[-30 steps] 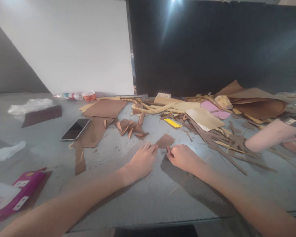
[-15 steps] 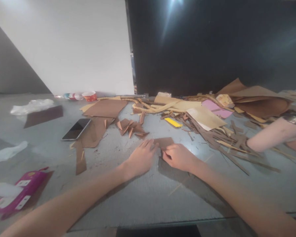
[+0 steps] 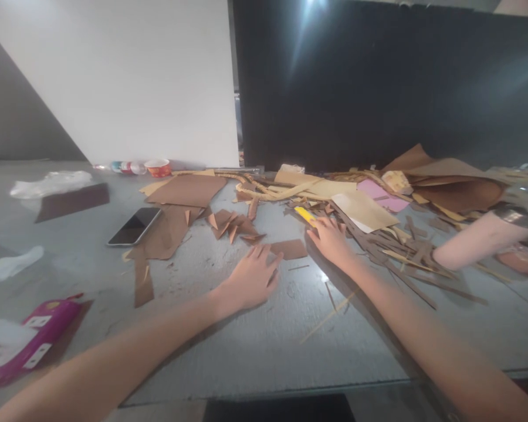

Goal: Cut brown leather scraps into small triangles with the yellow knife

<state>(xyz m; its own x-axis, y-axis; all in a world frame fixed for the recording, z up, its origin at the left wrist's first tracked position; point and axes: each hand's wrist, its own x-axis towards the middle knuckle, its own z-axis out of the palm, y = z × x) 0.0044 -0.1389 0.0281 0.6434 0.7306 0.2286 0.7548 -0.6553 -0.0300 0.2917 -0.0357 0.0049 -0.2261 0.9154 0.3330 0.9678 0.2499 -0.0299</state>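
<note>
My left hand (image 3: pixel 256 275) lies on the grey table with its fingers spread, their tips at the left end of a small brown rectangular piece (image 3: pixel 290 249). Whether it presses on that piece, I cannot tell. Farther forward and to the right, my right hand (image 3: pixel 332 239) is at a slim yellow tool (image 3: pixel 305 214) that looks like a utility knife. Its fingers are apart and cover the tool's near end; no closed grip shows. Beyond my left hand stand several folded brown pieces (image 3: pixel 231 225) with pointed corners.
Brown strips and offcuts (image 3: pixel 391 258) are heaped at right, beside a pink bottle (image 3: pixel 470 237) on its side. Larger brown sheets (image 3: pixel 189 190) lie at the back left, near a phone (image 3: pixel 134 227). A magenta tissue pack (image 3: pixel 48 334) lies at the left.
My right hand has left the small brown piece and moved forward and right to the yellow tool. My left hand has stayed nearly in place, and more of the brown piece shows.
</note>
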